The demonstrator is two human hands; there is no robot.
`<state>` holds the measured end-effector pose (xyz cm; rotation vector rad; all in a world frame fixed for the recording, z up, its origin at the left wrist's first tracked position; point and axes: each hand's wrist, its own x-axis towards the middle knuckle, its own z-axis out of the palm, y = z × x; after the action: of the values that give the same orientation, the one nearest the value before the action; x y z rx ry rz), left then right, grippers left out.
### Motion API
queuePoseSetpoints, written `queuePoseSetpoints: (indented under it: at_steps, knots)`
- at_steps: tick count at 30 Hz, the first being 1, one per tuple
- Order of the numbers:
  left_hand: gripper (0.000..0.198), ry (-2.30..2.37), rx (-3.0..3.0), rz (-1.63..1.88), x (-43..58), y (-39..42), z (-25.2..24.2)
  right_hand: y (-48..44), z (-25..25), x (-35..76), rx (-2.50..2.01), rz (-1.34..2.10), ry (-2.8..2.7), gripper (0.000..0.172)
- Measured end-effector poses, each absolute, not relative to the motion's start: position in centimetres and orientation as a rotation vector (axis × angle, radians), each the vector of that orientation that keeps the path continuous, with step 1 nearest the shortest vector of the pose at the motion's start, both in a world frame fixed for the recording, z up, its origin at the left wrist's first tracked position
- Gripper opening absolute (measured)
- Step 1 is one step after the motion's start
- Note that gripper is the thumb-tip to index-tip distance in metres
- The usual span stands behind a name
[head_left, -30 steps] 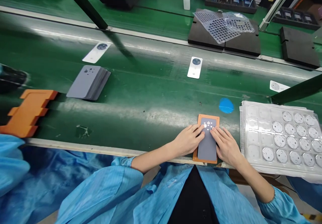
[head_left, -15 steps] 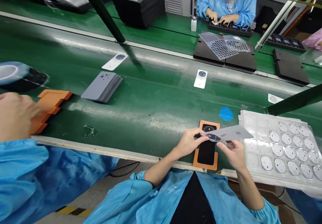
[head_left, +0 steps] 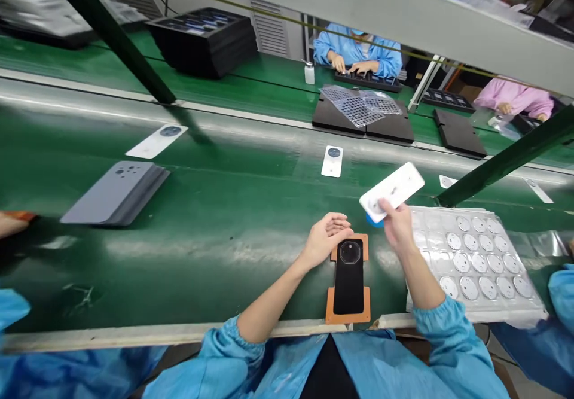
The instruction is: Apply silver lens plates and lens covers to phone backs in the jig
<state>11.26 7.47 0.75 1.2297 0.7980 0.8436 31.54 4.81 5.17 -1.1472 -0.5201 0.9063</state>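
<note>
My right hand (head_left: 397,230) grips a white phone back cover (head_left: 400,185) by its lower left end, holding it tilted above the green bench. Under the cover's near end a blue round patch (head_left: 375,222) partly shows. My left hand (head_left: 326,240) holds nothing; its fingers are loosely bent beside the upper end of an orange fixture (head_left: 332,310). In that fixture lies a black phone-shaped insert (head_left: 348,288) with a round camera ring near its top. To the right, a clear plastic tray (head_left: 424,237) carries several round white discs.
A stack of grey phone covers (head_left: 105,192) stands at the left. White covers (head_left: 156,142) (head_left: 332,161) lie along the belt. A green post (head_left: 506,154) slants up at the right. Behind are black foam trays (head_left: 204,43) and co-workers (head_left: 359,52). Another person's hand (head_left: 11,224) shows far left.
The white cover has moved from between both hands above the fixture up and to the right, now in my right hand only. My left hand has let go of it. The view has shifted.
</note>
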Motion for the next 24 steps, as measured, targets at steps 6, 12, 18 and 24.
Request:
queuePoseSetpoints:
  at_steps: [6, 12, 18, 24]
  knots:
    - [0.034, 1.018, 1.341, 0.948, 10.8, 11.3, -3.3, 9.5, 5.6, 34.2, -1.579, 1.311, -0.807, 0.034]
    - [0.028, 0.987, 1.367, 0.961, 11.3, 11.5, -4.8, 17.7, 4.0, 30.4, -1.894, 1.038, -1.113, 0.039]
    - [0.028, 0.975, 1.432, 0.975, 11.0, 11.3, -4.1, 26.8, 3.7, 26.5, -2.244, 0.675, -1.139, 0.102]
    - [0.027, 0.968, 1.495, 0.997, 10.8, 11.3, -4.2, 27.8, 3.0, 24.7, -2.468, 0.630, -1.033, 0.121]
